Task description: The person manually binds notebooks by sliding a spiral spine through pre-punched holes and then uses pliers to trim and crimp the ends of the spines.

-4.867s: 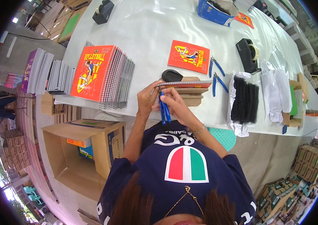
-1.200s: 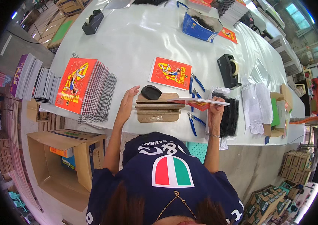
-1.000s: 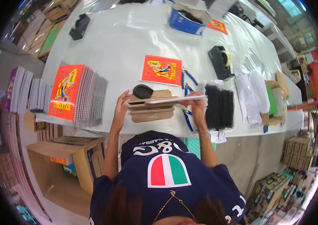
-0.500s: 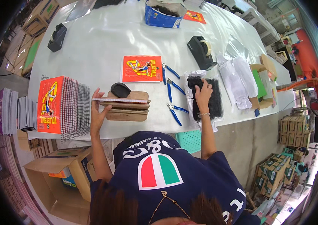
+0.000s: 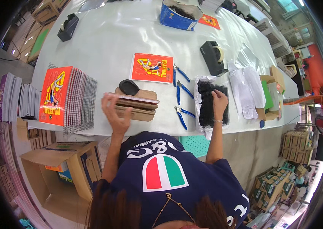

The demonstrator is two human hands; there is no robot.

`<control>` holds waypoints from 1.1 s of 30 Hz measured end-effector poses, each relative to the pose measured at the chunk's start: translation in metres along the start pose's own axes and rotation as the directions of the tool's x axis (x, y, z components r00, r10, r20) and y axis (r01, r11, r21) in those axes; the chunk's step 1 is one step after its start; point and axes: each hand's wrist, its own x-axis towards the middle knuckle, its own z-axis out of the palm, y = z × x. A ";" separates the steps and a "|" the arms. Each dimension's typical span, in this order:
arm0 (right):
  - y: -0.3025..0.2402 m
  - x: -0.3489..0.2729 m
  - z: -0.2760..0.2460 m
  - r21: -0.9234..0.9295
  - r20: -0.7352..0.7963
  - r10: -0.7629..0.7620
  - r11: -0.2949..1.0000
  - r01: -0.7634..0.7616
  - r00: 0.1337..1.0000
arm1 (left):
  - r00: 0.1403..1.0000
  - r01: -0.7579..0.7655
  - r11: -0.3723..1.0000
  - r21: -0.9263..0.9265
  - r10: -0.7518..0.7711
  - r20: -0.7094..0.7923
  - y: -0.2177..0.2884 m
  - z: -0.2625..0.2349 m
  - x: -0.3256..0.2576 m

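Left of frame: a stack of spiral notebooks stands on the surface. Left hand, left of centre: fingers apart, at the left end of an upright notebook seated in a slotted wooden block; contact cannot be confirmed. Right of centre: three blue-handled cutters, then black coils. Right hand: fingers bunched at the coils; grip cannot be determined.

three blue cutters, two tape dispensers
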 end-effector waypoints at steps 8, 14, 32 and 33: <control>-0.043 0.000 -0.010 -0.302 -0.025 -0.213 0.933 0.196 0.977 | 0.950 -0.113 0.974 0.198 0.047 0.309 0.048 0.042 0.003; -0.124 -0.035 -0.011 0.269 0.309 -0.192 0.957 0.108 0.932 | 0.952 -0.108 0.957 0.269 0.022 0.304 0.041 0.059 0.005; -0.189 -0.084 0.012 0.287 0.619 -0.535 0.836 0.468 0.575 | 0.967 -0.105 0.985 0.137 0.068 0.247 0.021 0.055 -0.027; -0.190 -0.084 0.012 0.289 0.630 -0.530 0.838 0.463 0.567 | 0.968 -0.106 0.986 0.131 0.072 0.241 0.020 0.055 -0.027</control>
